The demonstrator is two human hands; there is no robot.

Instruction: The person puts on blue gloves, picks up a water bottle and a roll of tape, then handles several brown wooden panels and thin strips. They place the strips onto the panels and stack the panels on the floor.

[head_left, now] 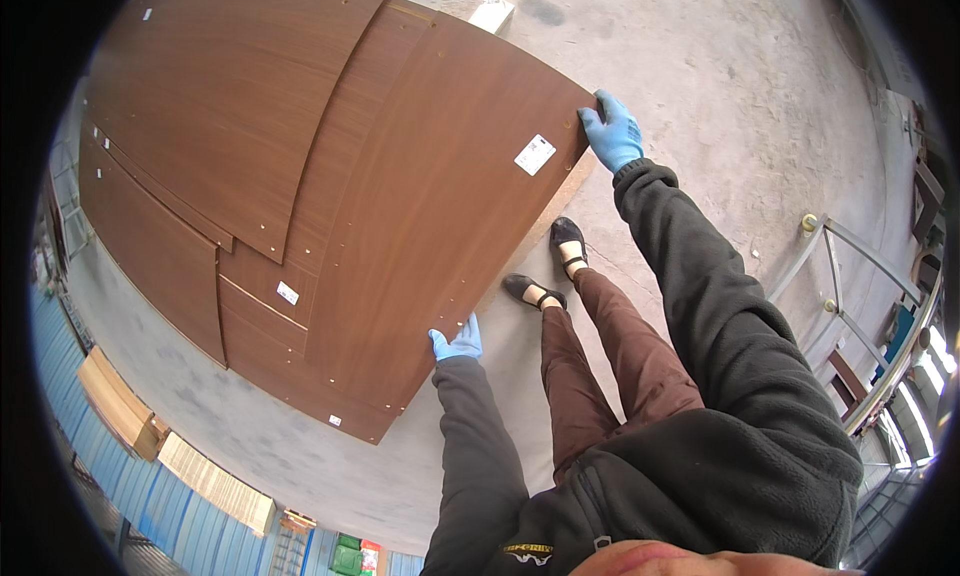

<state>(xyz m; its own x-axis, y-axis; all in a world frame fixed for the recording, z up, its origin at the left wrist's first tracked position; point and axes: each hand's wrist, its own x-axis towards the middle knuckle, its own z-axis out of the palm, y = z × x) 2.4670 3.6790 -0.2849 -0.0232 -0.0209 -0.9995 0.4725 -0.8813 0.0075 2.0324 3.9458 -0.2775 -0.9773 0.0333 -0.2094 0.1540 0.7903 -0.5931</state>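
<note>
A long brown wood-grain panel point(430, 206) lies on top of a stack of similar boards. My left hand point(457, 340), in a light blue glove, is closed on the panel's near long edge, its thumb and fingers partly showing over the top. At the panel's right corner, my right hand point(613, 134) grips the edge, also in a blue glove; some of its fingers are hidden behind the board. A white label point(535, 155) is stuck on the panel close to my right hand. Small holes or fittings dot the surface near the edges.
Further brown boards point(230, 96) overlap at the left. A white block point(492, 14) shows under the stack's far side. My feet stand on the concrete floor point(720, 76). A metal wheeled frame point(835, 266) is at the right; cardboard packs point(215, 476) lie at the lower left.
</note>
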